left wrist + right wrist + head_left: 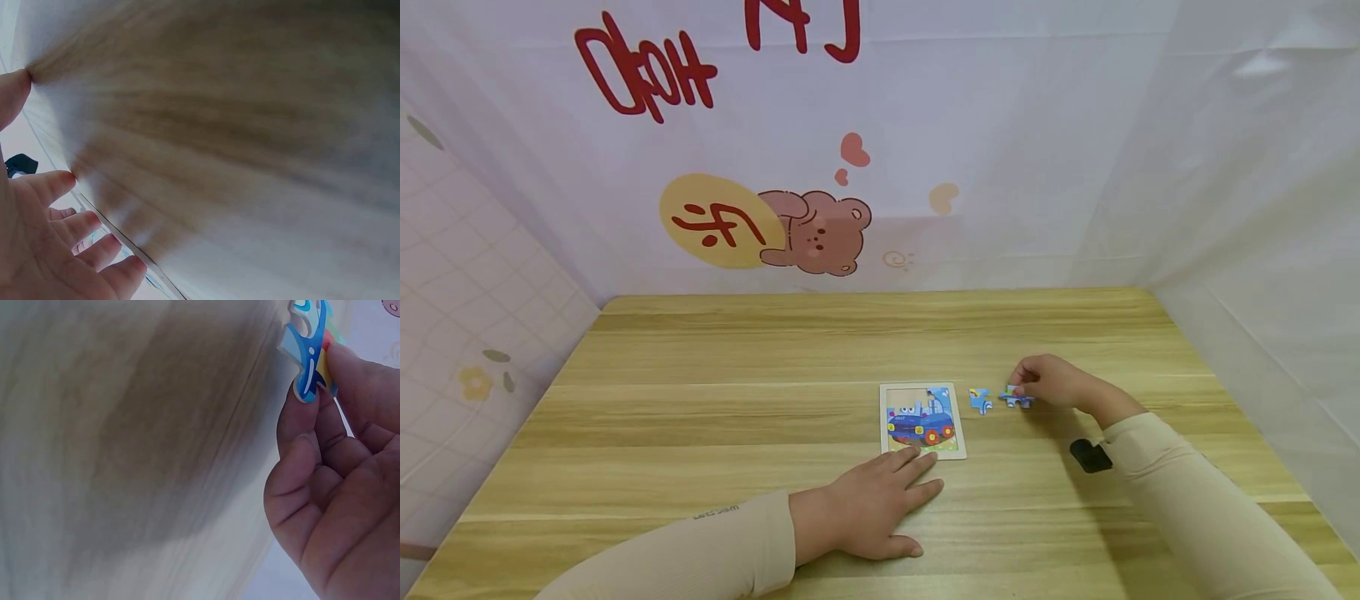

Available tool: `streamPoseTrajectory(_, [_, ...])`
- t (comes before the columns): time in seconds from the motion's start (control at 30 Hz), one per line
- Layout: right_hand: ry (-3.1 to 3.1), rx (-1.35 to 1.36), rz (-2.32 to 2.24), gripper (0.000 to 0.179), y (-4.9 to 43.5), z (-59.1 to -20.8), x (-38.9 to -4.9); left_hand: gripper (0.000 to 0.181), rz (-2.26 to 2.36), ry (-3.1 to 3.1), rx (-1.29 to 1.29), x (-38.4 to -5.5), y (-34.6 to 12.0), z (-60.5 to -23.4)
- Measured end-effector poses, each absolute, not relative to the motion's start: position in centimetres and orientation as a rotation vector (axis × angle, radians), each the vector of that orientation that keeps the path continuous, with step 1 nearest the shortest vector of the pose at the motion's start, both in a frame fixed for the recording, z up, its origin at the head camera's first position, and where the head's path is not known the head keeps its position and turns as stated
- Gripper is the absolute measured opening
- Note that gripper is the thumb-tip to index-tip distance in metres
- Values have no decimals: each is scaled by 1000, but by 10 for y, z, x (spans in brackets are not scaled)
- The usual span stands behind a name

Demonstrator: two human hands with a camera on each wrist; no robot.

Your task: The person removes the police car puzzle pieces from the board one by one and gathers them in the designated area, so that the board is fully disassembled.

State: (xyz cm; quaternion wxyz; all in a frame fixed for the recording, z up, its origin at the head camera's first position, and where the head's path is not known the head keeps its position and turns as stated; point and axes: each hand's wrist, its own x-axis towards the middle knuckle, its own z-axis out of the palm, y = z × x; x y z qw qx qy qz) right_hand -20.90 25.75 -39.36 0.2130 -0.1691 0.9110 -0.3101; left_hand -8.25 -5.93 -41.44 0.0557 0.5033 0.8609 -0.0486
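Note:
A jigsaw puzzle tray (960, 417) with a pale border lies on the table, holding a picture of a blue car; its upper left part shows bare backing. My left hand (876, 504) lies with spread, straight fingers at the tray's lower edge. In the left wrist view, its fingertips (132, 265) are right at that edge. To the tray's right, my right hand (1054, 383) pinches a blue and white puzzle piece (307, 359) between thumb and fingers, close over the table. Between the tray and that hand lies a loose puzzle piece (980, 401), blue with a yellow corner.
A black object (1091, 457) lies on the wooden table (700, 400) beside the right sleeve. White cloth walls (1015, 125) enclose the table at the back and sides, printed with a bear and red characters.

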Motion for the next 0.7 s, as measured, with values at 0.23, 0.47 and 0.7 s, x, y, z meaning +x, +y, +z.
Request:
streamPoseTrajectory(0.23, [2536, -466, -851, 6, 260, -395, -207, 71, -144, 2622, 1519, -82, -59, -414])
streamPoseTrajectory(0.47, [2525, -464, -873, 6, 261, -397, -207, 71, -146, 2624, 1522, -82, -59, -414])
streamPoseTrajectory(0.7, [2550, -443, -855, 8, 260, -400, -207, 71, -145, 2621, 1526, -82, -59, -414])
